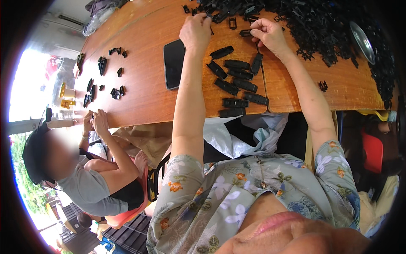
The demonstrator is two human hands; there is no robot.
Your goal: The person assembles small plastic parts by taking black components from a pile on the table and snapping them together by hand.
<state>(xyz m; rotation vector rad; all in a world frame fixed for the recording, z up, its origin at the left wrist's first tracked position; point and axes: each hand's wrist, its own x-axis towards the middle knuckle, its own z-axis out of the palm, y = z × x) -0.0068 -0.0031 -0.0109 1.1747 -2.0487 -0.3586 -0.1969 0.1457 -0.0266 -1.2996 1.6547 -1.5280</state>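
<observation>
My right hand (pixel 269 38) is closed in a pinch on a black plastic frame piece (pixel 245 32), held by its right end just above the table. To its left, my left hand (pixel 196 33) reaches to the near edge of the dark pile with its fingers curled together. Something dark shows at those fingertips, too small to name. Between my forearms lie several longer black plastic clips (pixel 237 64), loosely grouped down to the table's front edge. A single open black frame (pixel 232 23) rests between my two hands.
A large heap of black plastic parts (pixel 325 29) covers the far right, with a metal dish (pixel 362 42) on it. A black phone (pixel 172 63) lies left of my left forearm. Small black parts (pixel 116 93) are scattered farther left, near a seated co-worker (pixel 91 182) whose hands meet at the table edge.
</observation>
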